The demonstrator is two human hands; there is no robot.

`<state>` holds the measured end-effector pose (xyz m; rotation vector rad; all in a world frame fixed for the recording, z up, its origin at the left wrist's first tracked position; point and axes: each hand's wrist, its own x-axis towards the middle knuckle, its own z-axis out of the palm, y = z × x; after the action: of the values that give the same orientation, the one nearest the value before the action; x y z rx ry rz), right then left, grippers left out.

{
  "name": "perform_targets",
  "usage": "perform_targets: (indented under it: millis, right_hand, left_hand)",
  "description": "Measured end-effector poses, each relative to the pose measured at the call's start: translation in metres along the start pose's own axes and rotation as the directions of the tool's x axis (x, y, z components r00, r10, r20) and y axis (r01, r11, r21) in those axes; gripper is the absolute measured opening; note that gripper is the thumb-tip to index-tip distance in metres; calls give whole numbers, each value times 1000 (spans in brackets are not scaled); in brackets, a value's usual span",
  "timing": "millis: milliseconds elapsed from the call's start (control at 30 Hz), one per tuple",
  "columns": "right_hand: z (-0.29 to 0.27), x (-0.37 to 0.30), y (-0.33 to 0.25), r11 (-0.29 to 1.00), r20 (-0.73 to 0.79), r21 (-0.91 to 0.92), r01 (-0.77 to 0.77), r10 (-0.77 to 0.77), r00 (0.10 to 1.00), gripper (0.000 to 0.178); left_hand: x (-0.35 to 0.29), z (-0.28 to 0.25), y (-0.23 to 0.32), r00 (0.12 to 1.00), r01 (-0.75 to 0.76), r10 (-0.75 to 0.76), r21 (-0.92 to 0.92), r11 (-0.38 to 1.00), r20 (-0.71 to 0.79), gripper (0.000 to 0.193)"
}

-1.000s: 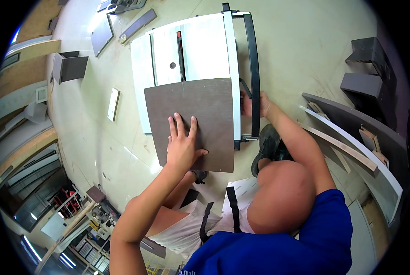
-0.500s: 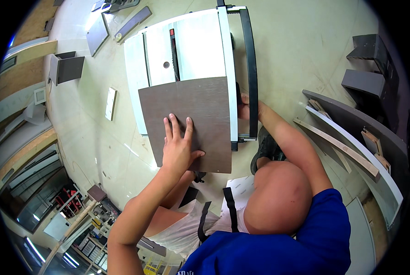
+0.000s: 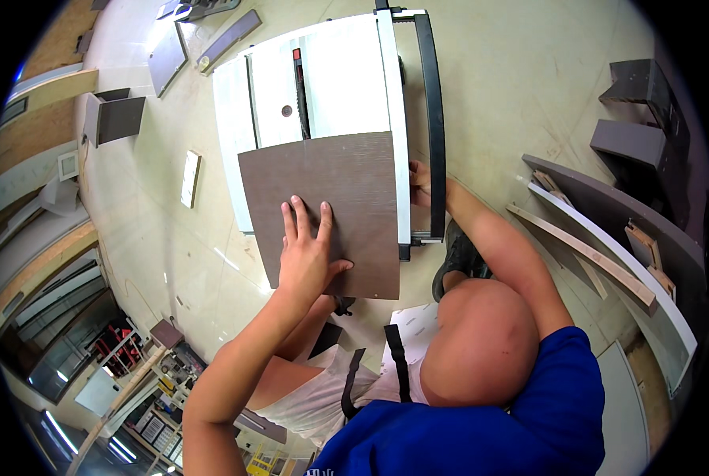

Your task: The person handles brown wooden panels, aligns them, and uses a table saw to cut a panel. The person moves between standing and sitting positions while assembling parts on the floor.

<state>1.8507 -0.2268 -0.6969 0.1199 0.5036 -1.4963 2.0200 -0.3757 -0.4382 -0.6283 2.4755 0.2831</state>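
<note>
My left hand lies flat with fingers spread on a brown rectangular panel. The panel rests on the near part of a white-topped table saw and overhangs its near edge. Just past the panel's far edge, the saw blade shows in its slot. My right hand reaches under the black rail to the saw's right side. Its fingers are curled in beside the pale side bar, and what they grip there is mostly hidden.
Dark boards and wooden strips lean at the right, with dark box-like pieces beyond. At the left are a small white block and a grey angled piece. More boards lie at the far left.
My right hand has shifted slightly, its fingers now curled higher over the dark part seen beside the saw before. The panel and my left hand have barely moved.
</note>
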Motion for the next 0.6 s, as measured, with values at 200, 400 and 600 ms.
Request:
perform_targets:
  millis: [200,400,600]
  right_hand:
    - [7,2,3,995,-122,-91,38,-49,991,69]
    - [7,-2,-2,999,15,-42,23,-22,1000,68]
    - [-4,2,-15,995,154,61,-76,65,986,87]
  left_hand:
    - [0,-3,-1,1000,-9,9,4,1000,4,109]
    - [0,-2,-2,1000,5,-5,-4,1000,17,109]
    - [2,0,-1,1000,-14,14,17,1000,-1,110]
